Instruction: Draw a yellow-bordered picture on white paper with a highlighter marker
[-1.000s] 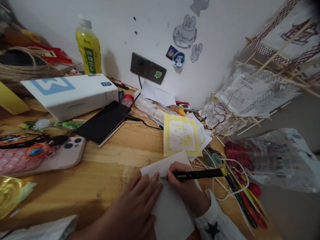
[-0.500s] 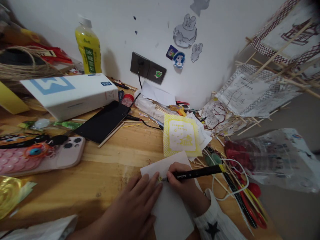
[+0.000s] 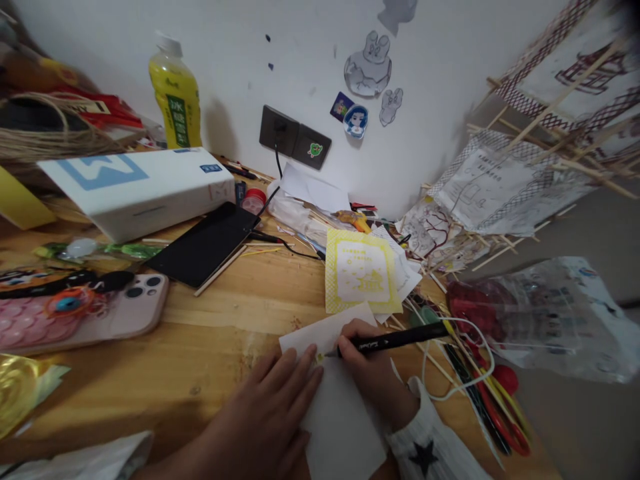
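A sheet of white paper point(image 3: 337, 420) lies on the wooden table, with a small yellow-green mark near its upper left. My left hand point(image 3: 273, 403) rests flat on the paper's left side, fingers stretched out and together holding nothing. In my right hand point(image 3: 373, 370) is a black marker pen point(image 3: 400, 338), gripped near its tip, which points left at the yellow mark. Its back end points to the right. Just beyond the sheet lies a paper with a yellow printed-looking border and drawing point(image 3: 364, 272).
A black tablet point(image 3: 205, 243), a white box point(image 3: 165, 200) and a pink phone point(image 3: 140, 303) sit to the left. A yellow drink bottle point(image 3: 175, 97) stands by the wall. At right are scissors point(image 3: 505, 420), a white cord, a plastic bag point(image 3: 540, 320) and stick frames with drawn panels point(image 3: 493, 177).
The marker's tip has shifted slightly right of the yellow mark, and its back end has tilted up a little. My left hand stays in place on the paper.
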{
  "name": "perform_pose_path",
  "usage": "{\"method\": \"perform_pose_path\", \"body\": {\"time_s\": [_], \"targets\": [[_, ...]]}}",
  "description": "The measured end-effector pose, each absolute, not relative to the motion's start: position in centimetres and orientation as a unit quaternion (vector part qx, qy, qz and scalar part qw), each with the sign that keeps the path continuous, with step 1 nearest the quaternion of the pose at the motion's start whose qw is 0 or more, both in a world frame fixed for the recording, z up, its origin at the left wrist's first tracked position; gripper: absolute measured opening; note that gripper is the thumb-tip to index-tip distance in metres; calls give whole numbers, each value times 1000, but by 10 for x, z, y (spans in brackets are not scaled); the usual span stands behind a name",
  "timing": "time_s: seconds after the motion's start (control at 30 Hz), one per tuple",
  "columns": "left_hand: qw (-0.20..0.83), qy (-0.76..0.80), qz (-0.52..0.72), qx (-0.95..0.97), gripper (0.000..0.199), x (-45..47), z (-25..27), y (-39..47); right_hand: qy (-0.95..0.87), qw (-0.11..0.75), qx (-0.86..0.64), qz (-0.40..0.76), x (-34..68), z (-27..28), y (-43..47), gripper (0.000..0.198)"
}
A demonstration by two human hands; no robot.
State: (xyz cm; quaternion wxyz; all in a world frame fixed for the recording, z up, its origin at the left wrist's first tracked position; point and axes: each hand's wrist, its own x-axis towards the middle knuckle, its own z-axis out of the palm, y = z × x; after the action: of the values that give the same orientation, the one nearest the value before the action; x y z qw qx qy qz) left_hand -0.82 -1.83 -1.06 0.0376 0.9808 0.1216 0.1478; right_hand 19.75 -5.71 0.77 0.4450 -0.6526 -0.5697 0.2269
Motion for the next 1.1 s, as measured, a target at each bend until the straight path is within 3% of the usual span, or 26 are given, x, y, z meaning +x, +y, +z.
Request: {"method": "perform_pose_path", "body": {"time_s": [0.23, 0.43, 0.67, 0.83, 1.1], "targets": [[51, 146, 149, 977, 43, -7, -12, -23, -529, 488, -655, 230, 201, 25, -57, 15], [51, 139, 158, 976, 53, -11, -15, -21, -565, 485, -620, 247, 200, 30, -61, 2], [53, 124, 170, 976, 56, -13, -15, -16, -594, 415, -651, 225, 197, 17, -64, 21], [37, 116, 169, 978, 64, -14, -18, -15, -637, 380, -630, 230, 195, 10, -63, 24], [65, 142, 162, 974, 61, -9, -24, -20, -645, 366, -634, 220, 194, 15, -62, 26]]}}
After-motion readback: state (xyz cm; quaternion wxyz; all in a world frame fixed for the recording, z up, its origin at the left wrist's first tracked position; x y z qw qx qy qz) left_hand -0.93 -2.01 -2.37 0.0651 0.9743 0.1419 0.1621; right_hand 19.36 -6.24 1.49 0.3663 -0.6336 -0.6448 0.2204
